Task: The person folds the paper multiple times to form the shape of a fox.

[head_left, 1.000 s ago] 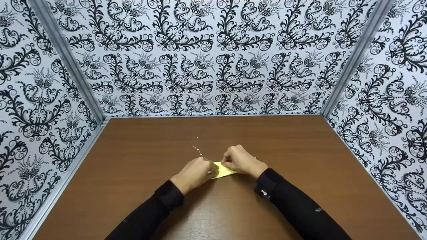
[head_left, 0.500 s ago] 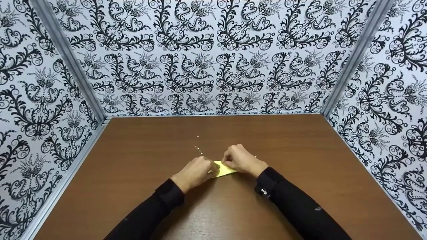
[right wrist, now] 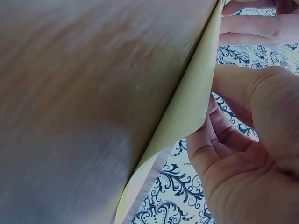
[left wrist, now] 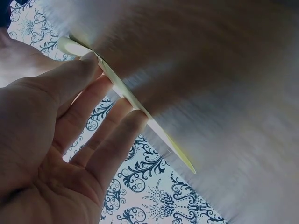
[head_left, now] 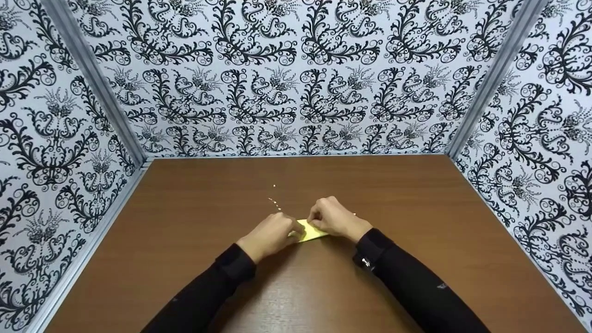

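A piece of yellow paper, folded in layers, lies near the middle of the brown table between both hands. My left hand holds its left end. In the left wrist view the thumb and fingertips meet along the edge of the paper, which bends into a small loop at one end. My right hand pinches the right part from above. Seen from the right wrist, a raised flap of the paper lies between the thumb and the curled fingers. The paper's underside is hidden.
Small white specks lie in a short line on the table beyond the left hand. Another speck shows beside the right hand. Walls with black-and-white scrollwork and grey metal corner posts enclose the table.
The head view has tilted down slightly, so everything sits a little higher in it. Both hands and the yellow paper keep nearly the same place on the table.
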`<state>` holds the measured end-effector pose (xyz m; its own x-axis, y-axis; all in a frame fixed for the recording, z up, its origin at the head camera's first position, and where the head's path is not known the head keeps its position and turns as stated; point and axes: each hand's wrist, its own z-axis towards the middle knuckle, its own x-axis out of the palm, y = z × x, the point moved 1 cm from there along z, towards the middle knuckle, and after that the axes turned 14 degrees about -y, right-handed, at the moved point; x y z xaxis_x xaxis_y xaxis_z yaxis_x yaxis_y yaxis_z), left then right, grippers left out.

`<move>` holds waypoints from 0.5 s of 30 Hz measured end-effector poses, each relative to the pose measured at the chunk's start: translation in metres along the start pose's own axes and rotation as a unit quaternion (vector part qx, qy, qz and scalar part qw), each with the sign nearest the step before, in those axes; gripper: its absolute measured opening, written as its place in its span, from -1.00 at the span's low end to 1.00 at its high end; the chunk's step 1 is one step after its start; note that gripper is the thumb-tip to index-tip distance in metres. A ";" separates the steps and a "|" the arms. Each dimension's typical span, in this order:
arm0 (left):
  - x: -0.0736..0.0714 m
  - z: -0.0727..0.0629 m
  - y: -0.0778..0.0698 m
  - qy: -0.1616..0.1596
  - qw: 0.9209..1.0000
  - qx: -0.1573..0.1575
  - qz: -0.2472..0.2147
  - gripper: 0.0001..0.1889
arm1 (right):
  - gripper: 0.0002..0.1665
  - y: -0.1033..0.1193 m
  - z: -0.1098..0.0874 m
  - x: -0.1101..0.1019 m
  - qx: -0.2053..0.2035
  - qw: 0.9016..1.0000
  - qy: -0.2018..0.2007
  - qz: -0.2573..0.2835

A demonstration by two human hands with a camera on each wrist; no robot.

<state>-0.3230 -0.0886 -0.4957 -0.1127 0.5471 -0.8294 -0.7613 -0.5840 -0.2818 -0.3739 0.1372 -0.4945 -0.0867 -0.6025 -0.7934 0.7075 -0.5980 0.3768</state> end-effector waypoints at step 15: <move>0.001 -0.001 0.002 -0.009 1.000 0.011 0.003 -0.89 | -0.88 0.001 0.000 -0.003 -0.003 1.000 0.002 0.000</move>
<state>-0.3247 -0.0896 -0.4977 -0.1297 0.5542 -0.8222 -0.7747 -0.5742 -0.2648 -0.3733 0.1386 -0.4915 -0.0836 -0.6004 -0.7953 0.7123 -0.5941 0.3737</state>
